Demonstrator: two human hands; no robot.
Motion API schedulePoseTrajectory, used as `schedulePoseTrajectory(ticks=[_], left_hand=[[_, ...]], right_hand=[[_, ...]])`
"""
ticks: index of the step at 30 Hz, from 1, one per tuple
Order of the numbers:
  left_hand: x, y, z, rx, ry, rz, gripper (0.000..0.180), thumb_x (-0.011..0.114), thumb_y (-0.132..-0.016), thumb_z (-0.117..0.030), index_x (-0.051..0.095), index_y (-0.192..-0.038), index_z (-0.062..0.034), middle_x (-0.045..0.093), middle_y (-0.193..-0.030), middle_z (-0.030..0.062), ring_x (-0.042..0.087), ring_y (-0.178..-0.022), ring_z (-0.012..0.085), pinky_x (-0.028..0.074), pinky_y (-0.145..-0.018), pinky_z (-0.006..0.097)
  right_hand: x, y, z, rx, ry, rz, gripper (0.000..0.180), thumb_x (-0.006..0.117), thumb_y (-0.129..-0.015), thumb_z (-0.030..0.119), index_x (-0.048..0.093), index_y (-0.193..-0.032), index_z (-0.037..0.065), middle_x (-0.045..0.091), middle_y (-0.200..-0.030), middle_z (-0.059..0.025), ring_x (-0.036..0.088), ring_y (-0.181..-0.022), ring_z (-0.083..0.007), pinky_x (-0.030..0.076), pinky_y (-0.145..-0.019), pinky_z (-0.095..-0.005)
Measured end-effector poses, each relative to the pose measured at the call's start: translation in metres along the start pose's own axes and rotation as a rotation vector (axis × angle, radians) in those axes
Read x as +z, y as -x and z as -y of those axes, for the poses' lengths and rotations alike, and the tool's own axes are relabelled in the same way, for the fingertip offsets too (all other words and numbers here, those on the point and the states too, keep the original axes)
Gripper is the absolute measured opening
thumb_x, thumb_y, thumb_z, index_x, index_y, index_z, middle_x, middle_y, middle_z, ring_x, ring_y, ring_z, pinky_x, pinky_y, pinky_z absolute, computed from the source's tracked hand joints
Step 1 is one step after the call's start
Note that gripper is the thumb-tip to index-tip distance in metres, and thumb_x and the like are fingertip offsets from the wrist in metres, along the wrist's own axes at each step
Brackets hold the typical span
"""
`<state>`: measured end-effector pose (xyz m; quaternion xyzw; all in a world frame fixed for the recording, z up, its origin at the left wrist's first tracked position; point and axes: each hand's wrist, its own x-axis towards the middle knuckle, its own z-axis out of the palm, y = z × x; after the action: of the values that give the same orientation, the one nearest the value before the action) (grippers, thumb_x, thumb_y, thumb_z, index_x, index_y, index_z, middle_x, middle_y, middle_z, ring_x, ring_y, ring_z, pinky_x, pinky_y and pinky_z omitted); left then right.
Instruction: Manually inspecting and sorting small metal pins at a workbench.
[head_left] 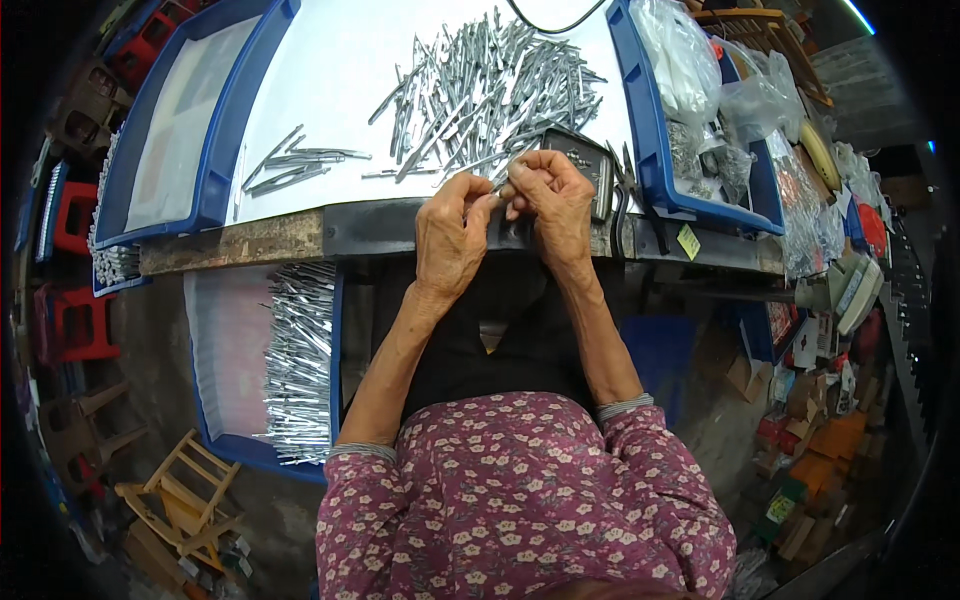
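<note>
Near the front edge of the table, my left hand [455, 228] and my right hand [555, 200] meet with bent, pinched fingers. Between their fingertips a bit of a slim metal piece [499, 187] shows, mostly hidden by the fingers. Just beyond lies a big heap of slim silver metal pieces [490, 90], pointing every way. A smaller group of such pieces [300, 165] rests to the left. Right beside my right hand sits a dark shallow tray [603, 190] with small metal parts in it. Pliers [622, 185] with dark handles lie right of that tray, over the table edge.
A blue bin [215, 150] with a pale liner stands at the table's left; another blue bin [655, 160] at the right holds plastic bags and small parts. Below left, a blue crate [240, 445] holds many metal pieces. A wooden stool [185, 490], red stools [85, 325] and boxes [750, 375] stand around.
</note>
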<state>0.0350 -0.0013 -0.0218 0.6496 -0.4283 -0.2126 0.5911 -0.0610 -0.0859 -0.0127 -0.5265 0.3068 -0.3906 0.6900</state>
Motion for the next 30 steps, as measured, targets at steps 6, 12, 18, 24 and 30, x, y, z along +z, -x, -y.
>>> schedulePoseTrajectory(ticks=[6,12,18,24,30], left_hand=[[0.008,-0.001,0.002,0.104,-0.075,-0.035,0.01,0.052,-0.079,-0.001,0.053,-0.089,0.0016,0.057,-0.07,0.0182,0.059,-0.061,0.0295,0.045,-0.055,0.036],[0.008,0.001,0.0,0.074,-0.089,-0.017,0.016,0.051,-0.079,0.0,0.052,-0.095,-0.0007,0.054,-0.063,0.0156,0.055,-0.054,0.0264,0.042,-0.051,0.035],[0.011,0.001,0.003,0.078,-0.122,0.022,0.015,0.05,-0.079,0.002,0.053,-0.094,-0.0021,0.051,-0.057,0.0135,0.051,-0.047,0.0216,0.038,-0.047,0.032],[0.014,0.003,0.007,0.157,-0.109,-0.03,0.013,0.052,-0.079,0.003,0.056,-0.091,-0.0001,0.058,-0.069,0.0157,0.059,-0.058,0.0249,0.044,-0.053,0.031],[0.014,0.002,0.008,0.184,-0.12,-0.021,0.011,0.051,-0.079,0.003,0.058,-0.088,0.0005,0.06,-0.073,0.0152,0.061,-0.062,0.0256,0.045,-0.055,0.03]], right_hand=[[-0.005,-0.001,-0.001,-0.044,0.043,0.027,0.015,0.056,-0.085,0.008,0.053,-0.092,-0.004,0.058,-0.067,-0.0064,0.052,-0.054,-0.0069,0.047,-0.05,-0.0194],[-0.023,-0.001,0.005,-0.08,0.078,-0.032,0.015,0.051,-0.086,0.008,0.052,-0.094,-0.005,0.058,-0.07,-0.0081,0.051,-0.057,-0.0079,0.047,-0.052,-0.0205],[-0.06,-0.006,0.021,-0.143,0.205,-0.147,0.013,0.051,-0.086,0.006,0.052,-0.093,-0.005,0.058,-0.069,-0.007,0.05,-0.056,-0.0069,0.045,-0.051,-0.0194],[-0.078,-0.018,0.015,-0.293,0.829,-0.18,0.012,0.053,-0.082,0.006,0.057,-0.087,-0.003,0.06,-0.071,-0.0041,0.051,-0.058,-0.0082,0.04,-0.051,-0.021],[-0.079,-0.026,0.004,-0.375,1.033,-0.12,0.015,0.053,-0.08,0.007,0.059,-0.089,-0.002,0.061,-0.072,-0.0098,0.055,-0.06,-0.0121,0.044,-0.055,-0.026]])
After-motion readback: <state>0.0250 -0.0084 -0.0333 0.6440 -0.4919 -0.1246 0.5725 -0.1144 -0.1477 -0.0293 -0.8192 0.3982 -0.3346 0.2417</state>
